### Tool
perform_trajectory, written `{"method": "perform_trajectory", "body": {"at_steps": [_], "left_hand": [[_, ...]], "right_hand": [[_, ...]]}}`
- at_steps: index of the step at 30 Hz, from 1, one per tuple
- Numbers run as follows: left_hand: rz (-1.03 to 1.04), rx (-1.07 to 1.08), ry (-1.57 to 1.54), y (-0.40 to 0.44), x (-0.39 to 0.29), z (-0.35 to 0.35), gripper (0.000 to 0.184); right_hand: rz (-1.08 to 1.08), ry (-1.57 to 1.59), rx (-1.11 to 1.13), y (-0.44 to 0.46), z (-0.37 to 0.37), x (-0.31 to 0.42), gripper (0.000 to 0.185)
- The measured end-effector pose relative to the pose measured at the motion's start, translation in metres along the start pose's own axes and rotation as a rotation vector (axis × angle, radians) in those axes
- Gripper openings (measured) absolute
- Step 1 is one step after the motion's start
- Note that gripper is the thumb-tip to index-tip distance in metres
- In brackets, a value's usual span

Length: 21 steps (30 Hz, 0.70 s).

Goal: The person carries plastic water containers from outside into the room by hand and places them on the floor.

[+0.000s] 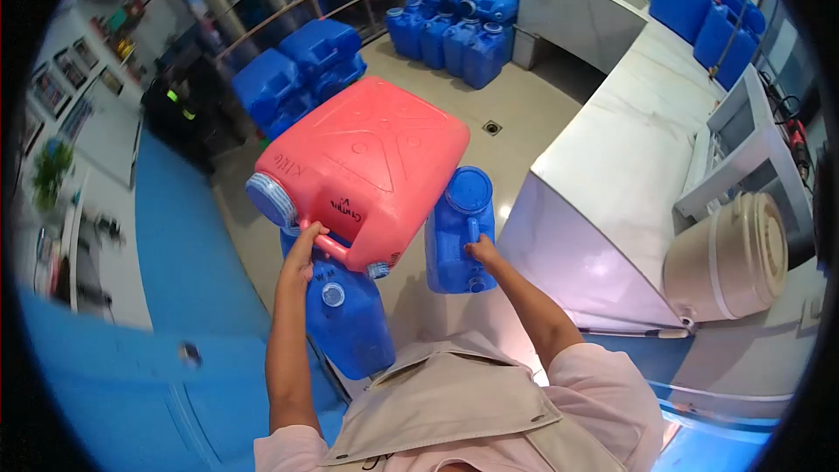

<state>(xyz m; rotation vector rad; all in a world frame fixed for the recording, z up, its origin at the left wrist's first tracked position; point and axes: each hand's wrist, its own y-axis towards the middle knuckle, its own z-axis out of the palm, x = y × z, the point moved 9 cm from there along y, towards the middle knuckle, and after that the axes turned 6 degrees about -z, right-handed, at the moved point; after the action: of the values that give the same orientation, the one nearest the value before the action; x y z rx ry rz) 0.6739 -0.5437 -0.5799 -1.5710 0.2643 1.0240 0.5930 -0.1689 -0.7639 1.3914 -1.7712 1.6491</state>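
My left hand (pixel 307 245) is closed around the handle of a large pink water jug (pixel 376 149), which is tilted with its blue-and-white cap toward the left. Black handwriting marks its side. With my right hand (pixel 481 250) I grip the handle of a blue water jug (pixel 447 245), upright with a round blue lid on top. Below the pink jug and my left forearm stands another blue jug (pixel 354 332) with a small pale cap; its upper part is partly hidden.
Several blue jugs (pixel 481 57) are grouped by the far wall, and more blue jugs (pixel 319 44) stand left of them. A marble counter (pixel 603 122) runs along the right, bearing blue jugs (pixel 682 0) and a beige drum (pixel 721 258). A blue door (pixel 114 367) is at left.
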Motion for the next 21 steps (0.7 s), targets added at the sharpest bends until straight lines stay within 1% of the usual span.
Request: {"method": "perform_trajectory", "body": {"at_steps": [1, 2, 3, 4, 5, 7, 8, 9, 10, 11, 12, 13, 14, 15, 16, 17, 18, 19, 21], "left_hand": [[-0.030, 0.044, 0.019, 0.044, -0.023, 0.001, 0.021], [-0.060, 0.084, 0.025, 0.091, -0.045, 0.004, 0.020], [-0.068, 0.106, 0.050, 0.115, -0.064, 0.024, 0.020], [-0.049, 0.116, 0.106, 0.114, -0.070, 0.063, 0.019], [0.001, 0.115, 0.147, 0.129, -0.090, 0.075, 0.018], [-0.015, 0.171, 0.169, 0.210, -0.118, 0.096, 0.018], [-0.039, 0.225, 0.172, 0.246, -0.131, 0.114, 0.018], [-0.063, 0.276, 0.189, 0.278, -0.149, 0.131, 0.019], [0.103, 0.229, 0.252, 0.246, -0.166, 0.176, 0.021], [0.099, 0.235, 0.263, 0.277, -0.184, 0.191, 0.021], [0.038, 0.271, 0.262, 0.305, -0.192, 0.199, 0.020], [0.016, 0.323, 0.230, 0.338, -0.212, 0.224, 0.020], [0.028, 0.343, 0.240, 0.363, -0.232, 0.244, 0.018], [0.023, 0.355, 0.241, 0.387, -0.252, 0.262, 0.018], [-0.006, 0.411, 0.300, 0.411, -0.270, 0.284, 0.020], [-0.036, 0.466, 0.362, 0.436, -0.286, 0.304, 0.023], [-0.007, 0.470, 0.396, 0.466, -0.305, 0.324, 0.025], [-0.009, 0.473, 0.403, 0.465, -0.309, 0.343, 0.025], [0.018, 0.526, 0.425, 0.504, -0.344, 0.334, 0.025]], "right_hand": [[0.010, 0.036, -0.072, 0.028, 0.008, 0.024, 0.025], [0.028, 0.054, -0.099, 0.061, 0.017, 0.039, 0.025], [0.083, 0.069, -0.177, 0.084, 0.004, 0.040, 0.024], [0.134, 0.082, -0.256, 0.083, -0.030, 0.028, 0.024], [0.113, 0.094, -0.271, 0.105, -0.034, 0.036, 0.024], [0.147, 0.215, -0.256, 0.175, -0.033, 0.046, 0.021], [0.136, 0.210, -0.266, 0.210, -0.034, 0.045, 0.021], [0.111, 0.231, -0.330, 0.242, -0.034, 0.043, 0.015], [0.055, 0.247, -0.410, 0.242, -0.088, 0.048, 0.012], [0.062, 0.256, -0.416, 0.268, -0.096, 0.064, 0.012], [0.147, 0.266, -0.452, 0.277, -0.097, 0.067, 0.012], [0.187, 0.255, -0.505, 0.301, -0.126, 0.089, 0.013], [0.188, 0.252, -0.521, 0.327, -0.141, 0.095, 0.013], [0.170, 0.262, -0.584, 0.352, -0.159, 0.091, 0.013], [0.151, 0.271, -0.646, 0.376, -0.179, 0.093, 0.014], [0.158, 0.270, -0.655, 0.395, -0.195, 0.102, 0.014], [0.166, 0.246, -0.642, 0.413, -0.211, 0.115, 0.011], [0.169, 0.228, -0.623, 0.403, -0.230, 0.118, 0.010], [0.149, 0.178, -0.686, 0.430, -0.232, 0.145, 0.011]]}}
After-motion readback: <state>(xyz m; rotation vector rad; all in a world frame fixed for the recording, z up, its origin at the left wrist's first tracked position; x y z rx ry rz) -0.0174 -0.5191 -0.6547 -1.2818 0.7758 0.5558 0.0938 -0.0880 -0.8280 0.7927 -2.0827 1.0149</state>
